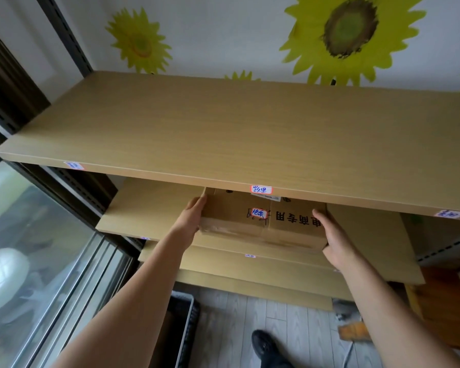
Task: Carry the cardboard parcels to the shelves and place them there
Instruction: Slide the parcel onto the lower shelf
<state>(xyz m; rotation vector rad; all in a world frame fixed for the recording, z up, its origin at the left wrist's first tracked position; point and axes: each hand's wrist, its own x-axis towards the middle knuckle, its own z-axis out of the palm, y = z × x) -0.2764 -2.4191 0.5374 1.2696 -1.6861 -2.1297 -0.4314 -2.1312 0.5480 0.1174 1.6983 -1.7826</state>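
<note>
Sunflower wallpaper (351,30) is seen behind a stack of pale wooden shelves (223,128), viewed from above. On the second shelf (154,208), partly hidden under the top board, a cardboard parcel (260,221) is held; black printed characters and a small red-edged label are seen on its upper face, and clear tape runs along its near edge. The parcel is gripped at both ends: the left hand (190,219) is pressed flat against its left side with the fingers closed on the box, and the right hand (335,240) is wrapped round its right near corner, thumb on top. Small handwritten labels (261,189) are stuck along the shelf edges. Below, grey plank floor (237,314), a dark shoe (263,346) and a dark bin (183,328) are visible. A glass window (37,248) is seen at the left.
</note>
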